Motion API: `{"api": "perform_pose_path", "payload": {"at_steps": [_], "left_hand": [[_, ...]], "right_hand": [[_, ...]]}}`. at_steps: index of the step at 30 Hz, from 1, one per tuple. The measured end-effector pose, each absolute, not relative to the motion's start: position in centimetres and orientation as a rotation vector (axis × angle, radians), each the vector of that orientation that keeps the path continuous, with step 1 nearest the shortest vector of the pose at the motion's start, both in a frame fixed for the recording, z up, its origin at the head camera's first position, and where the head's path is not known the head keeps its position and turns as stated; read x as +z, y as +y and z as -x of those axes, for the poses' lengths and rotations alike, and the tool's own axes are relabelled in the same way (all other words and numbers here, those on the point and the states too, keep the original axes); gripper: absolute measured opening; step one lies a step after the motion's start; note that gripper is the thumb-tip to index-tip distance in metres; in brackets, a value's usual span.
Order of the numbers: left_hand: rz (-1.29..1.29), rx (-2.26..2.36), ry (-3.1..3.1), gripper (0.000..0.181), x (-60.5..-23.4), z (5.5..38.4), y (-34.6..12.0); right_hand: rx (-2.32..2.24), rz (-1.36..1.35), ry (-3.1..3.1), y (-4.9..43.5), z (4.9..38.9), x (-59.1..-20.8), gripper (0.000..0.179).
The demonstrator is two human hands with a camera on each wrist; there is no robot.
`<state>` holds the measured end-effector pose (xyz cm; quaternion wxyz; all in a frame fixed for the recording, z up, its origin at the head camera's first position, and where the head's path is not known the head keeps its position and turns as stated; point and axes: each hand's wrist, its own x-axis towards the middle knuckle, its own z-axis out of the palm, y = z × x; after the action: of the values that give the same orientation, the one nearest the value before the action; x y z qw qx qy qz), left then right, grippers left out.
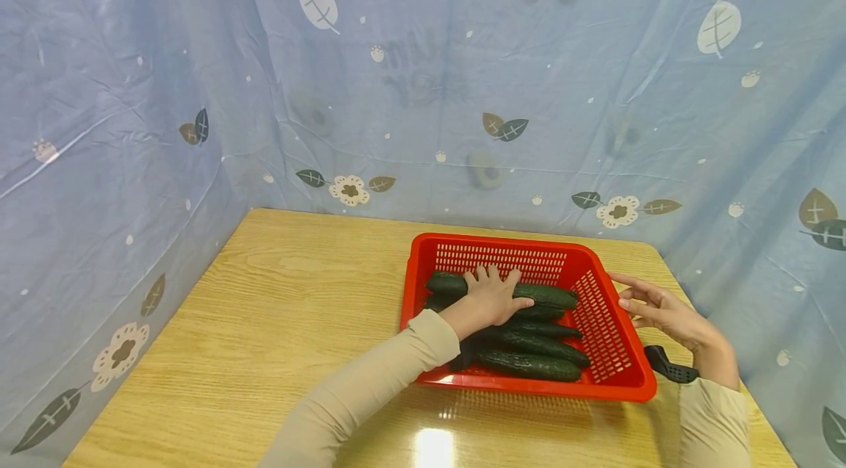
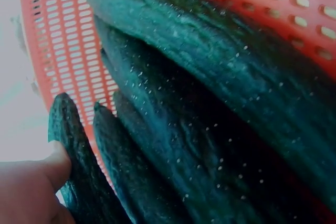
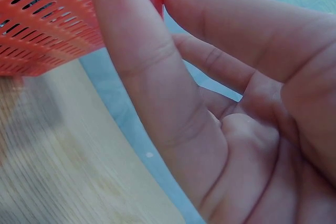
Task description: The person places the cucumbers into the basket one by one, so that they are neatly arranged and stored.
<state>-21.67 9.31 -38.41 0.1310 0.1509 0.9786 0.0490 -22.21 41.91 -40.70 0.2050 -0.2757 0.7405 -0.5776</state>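
A red slotted plastic basket (image 1: 634, 372) stands on the wooden table with several dark green cucumbers (image 1: 529, 365) lying lengthwise in it. My left hand (image 1: 492, 300) rests on the rearmost cucumber (image 1: 551, 296) with its fingers spread across it. In the left wrist view, the thumb (image 2: 52, 163) touches that cucumber (image 2: 79, 156) near one end; the other fingers are out of sight there. At the basket's right side, my right hand (image 1: 667, 314) touches the outer rim with thumb and index fingertips. Its fingers (image 3: 139, 72) are loosely extended and the palm holds nothing.
The wooden table (image 1: 297, 306) stretches left of the basket. A blue patterned curtain (image 1: 423, 86) hangs behind it and along both sides. A black strap-like piece (image 1: 670, 365) sits at the right wrist.
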Motion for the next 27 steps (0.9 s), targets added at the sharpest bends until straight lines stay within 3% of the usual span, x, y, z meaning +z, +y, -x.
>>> {"api": "perform_pose_path", "payload": {"at_steps": [27], "left_hand": [[-0.517,-0.247,2.935,0.056,-39.9,21.0,9.8]], "right_hand": [[-1.598,0.778,2.084,41.9,22.2,-40.8,0.052]]}}
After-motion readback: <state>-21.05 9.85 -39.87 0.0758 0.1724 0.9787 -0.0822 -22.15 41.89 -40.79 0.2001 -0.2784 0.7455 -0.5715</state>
